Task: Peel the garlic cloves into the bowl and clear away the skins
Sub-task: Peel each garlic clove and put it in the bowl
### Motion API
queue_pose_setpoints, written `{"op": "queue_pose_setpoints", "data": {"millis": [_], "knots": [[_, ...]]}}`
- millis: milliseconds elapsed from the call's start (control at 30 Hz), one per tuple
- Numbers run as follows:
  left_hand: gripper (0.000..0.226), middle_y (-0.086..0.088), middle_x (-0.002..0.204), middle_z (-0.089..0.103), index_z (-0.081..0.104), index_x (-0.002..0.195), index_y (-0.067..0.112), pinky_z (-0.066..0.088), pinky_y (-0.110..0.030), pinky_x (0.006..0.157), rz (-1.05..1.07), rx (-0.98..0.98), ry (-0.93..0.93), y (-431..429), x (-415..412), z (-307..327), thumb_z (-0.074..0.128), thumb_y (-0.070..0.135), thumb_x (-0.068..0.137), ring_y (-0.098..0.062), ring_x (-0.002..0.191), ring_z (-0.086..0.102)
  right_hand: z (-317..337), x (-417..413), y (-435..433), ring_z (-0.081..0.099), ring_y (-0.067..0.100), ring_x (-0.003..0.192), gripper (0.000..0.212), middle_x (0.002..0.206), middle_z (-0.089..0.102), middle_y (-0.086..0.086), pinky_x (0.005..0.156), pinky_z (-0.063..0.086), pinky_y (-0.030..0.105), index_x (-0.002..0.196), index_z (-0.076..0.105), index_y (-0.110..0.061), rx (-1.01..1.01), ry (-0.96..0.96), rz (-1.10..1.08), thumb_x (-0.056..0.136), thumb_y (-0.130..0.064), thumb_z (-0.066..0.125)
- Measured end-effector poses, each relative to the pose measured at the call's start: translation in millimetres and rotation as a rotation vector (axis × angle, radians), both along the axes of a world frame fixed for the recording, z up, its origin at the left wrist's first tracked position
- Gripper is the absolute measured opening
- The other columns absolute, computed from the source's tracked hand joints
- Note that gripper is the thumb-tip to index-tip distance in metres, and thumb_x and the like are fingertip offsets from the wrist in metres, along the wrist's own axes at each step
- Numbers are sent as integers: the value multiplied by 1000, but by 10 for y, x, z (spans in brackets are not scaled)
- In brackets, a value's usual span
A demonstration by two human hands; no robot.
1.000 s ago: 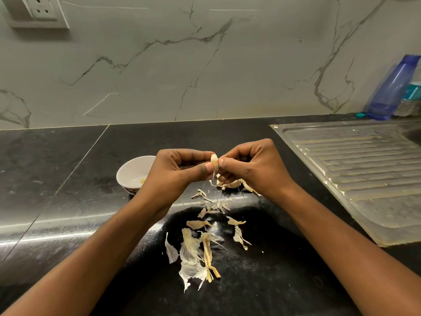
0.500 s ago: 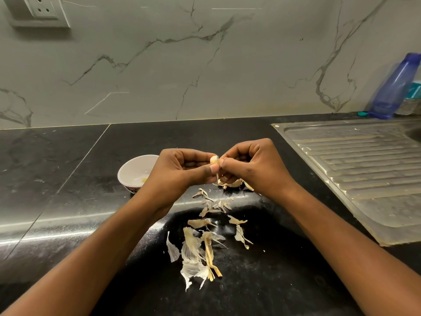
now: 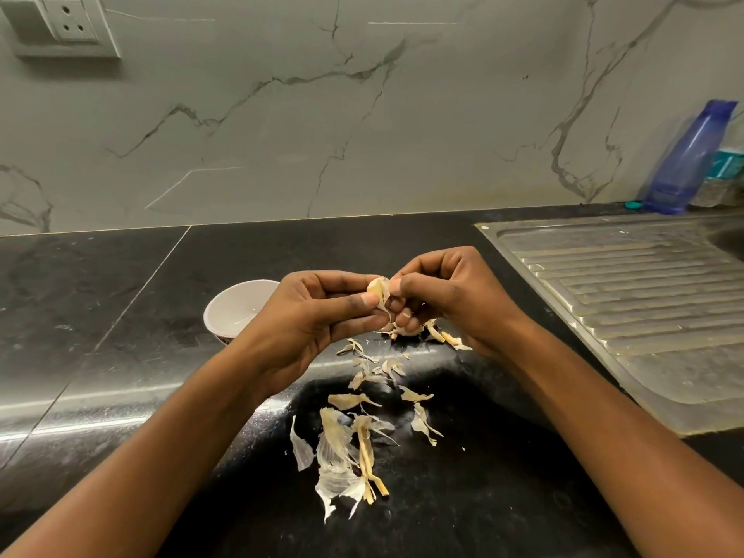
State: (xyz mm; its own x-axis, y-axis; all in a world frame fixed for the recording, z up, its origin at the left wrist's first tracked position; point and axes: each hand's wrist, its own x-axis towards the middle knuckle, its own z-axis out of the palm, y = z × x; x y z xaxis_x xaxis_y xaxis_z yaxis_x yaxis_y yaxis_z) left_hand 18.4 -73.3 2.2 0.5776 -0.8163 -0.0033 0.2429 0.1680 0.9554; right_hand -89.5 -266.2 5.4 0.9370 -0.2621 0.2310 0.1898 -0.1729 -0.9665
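We hold left hand (image 3: pixel 318 316) and right hand (image 3: pixel 455 300) together above the skins (image 3: pixel 334 441), fingers (image 3: pixel 342 280) curled, pinching one clove (image 3: pixel 378 287), bowl (image 3: pixel 229 312) at nine o'clock.

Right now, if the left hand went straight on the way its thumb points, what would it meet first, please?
Past the garlic clove the left hand pinches, the right hand; its fingertips look almost touching, though depth is unclear.

Garlic clove (image 3: pixel 378 289) pale, half-skinned, pinched between both hands; white bowl (image 3: pixel 237 306) left; papery skins (image 3: pixel 350 441) scattered on counter.
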Motion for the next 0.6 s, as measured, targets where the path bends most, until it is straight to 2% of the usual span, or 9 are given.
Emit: {"op": "queue_pose_setpoints", "data": {"millis": [133,267,367,600], "knots": [[36,-27,115,75,72,120,-4,62,-39,93,59,6,-90,12,31,-5,71,0,84,-38,108,75,10,-5,-23,75,31,76,18,91,78,22,67,65,34,101,78,3,-11,-18,21,94,-14,76],[38,-24,112,77,73,119,-2,62,-41,94,83,21,-179,22,9,-15,75,4,82,-38,108,75,-42,19,7,78,36,79,23,87,80,14,73,67,43,101,79,-3,-138,-24,-26,88,-21,85],[37,-24,111,77,73,119,-1,63,-39,93,93,30,-193,20,5,-7,75,3,83,-37,106,76,-64,34,1,78,30,77,19,85,80,12,69,66,34,102,79,-3,-165,-41,-36,90,-18,82],[33,-26,113,76,71,118,-5,64,-33,87,66,-14,-39,25,-4,57,67,-4,85,-34,104,77,-82,78,4,69,21,72,15,89,75,14,67,61,29,107,73,-4,-131,-28,51,102,-16,68]]}}
